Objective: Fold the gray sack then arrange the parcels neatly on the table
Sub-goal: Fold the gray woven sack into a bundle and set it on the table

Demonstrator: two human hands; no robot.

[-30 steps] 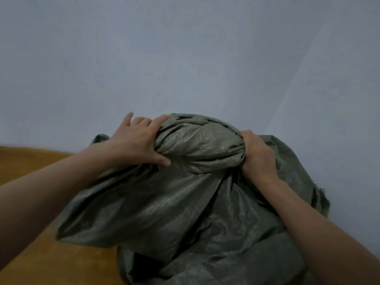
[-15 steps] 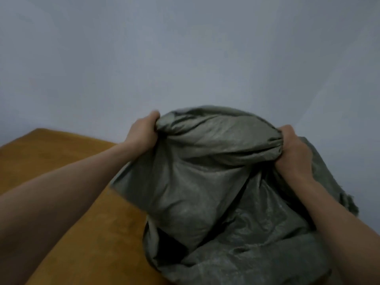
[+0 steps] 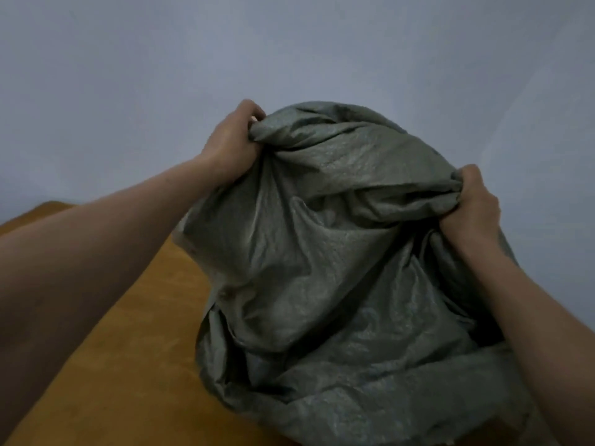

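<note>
Gray sack (image 3: 338, 252), limp, light woven cloth — I judge bunched top corners the best hold; left hand (image 3: 230, 146) and right hand (image 3: 471, 204) clench them above the desk (image 3: 112, 365).

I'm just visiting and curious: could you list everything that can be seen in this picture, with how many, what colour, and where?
gray sack: one, gray-green, crumpled, centre and right, bunched at its top between both hands, lower part over the table
table: one, orange-brown, lower left, partly under the sack
wall: pale blue-gray, behind everything
parcels: none visible
left hand: one, grips the sack's top at the left
right hand: one, grips the sack's top at the right
forearms: two, bare, reaching in from the lower corners
</note>
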